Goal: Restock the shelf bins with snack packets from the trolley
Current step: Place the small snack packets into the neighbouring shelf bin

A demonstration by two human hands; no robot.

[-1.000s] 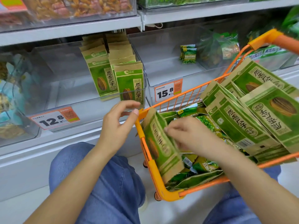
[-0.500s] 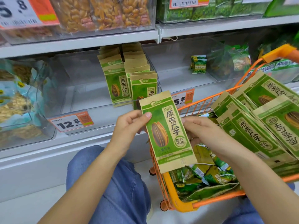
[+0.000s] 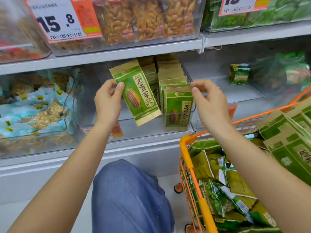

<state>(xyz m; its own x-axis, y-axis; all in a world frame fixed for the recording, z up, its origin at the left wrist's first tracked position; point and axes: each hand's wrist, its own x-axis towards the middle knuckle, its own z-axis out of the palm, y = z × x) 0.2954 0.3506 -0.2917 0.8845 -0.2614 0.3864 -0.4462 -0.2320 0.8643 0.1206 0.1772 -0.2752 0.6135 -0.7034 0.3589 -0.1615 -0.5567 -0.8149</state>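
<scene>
Left hand (image 3: 107, 98) pinching a green sunflower-seed packet (image 3: 136, 93) by its left edge, thumb on the front, packet tilted with its top toward 11 o'clock. Right hand (image 3: 207, 100) at 3 o'clock of it, thumb and forefinger closed on the top corner of the front packet (image 3: 178, 108) standing in the clear shelf bin (image 3: 191, 106), seemingly steadying the row or tipping it forward. Half a second ago, held in both hands low over the orange trolley (image 3: 188, 158); now lifted clear to the bin mouth, carried by the left alone, the right freed to deal with the row. Meaning for the task: one more packet out of the trolley and about to be seated, probably at 9 o'clock of the standing rows, though not yet released. Also different from a second ago: then just being drawn out of the trolley, on edge; view now raised, upper shelf and its 15.8 price tag (image 3: 58, 19) filling the top. More matching packets (image 3: 284, 140) stacked in the trolley at 4 o'clock, loose green pouches (image 3: 218, 195) beneath. Blue-wrapped snacks (image 3: 38, 111) in the bin at 9 o'clock; a small green pack (image 3: 239, 74) in the near-empty bin at 2 o'clock.
</scene>
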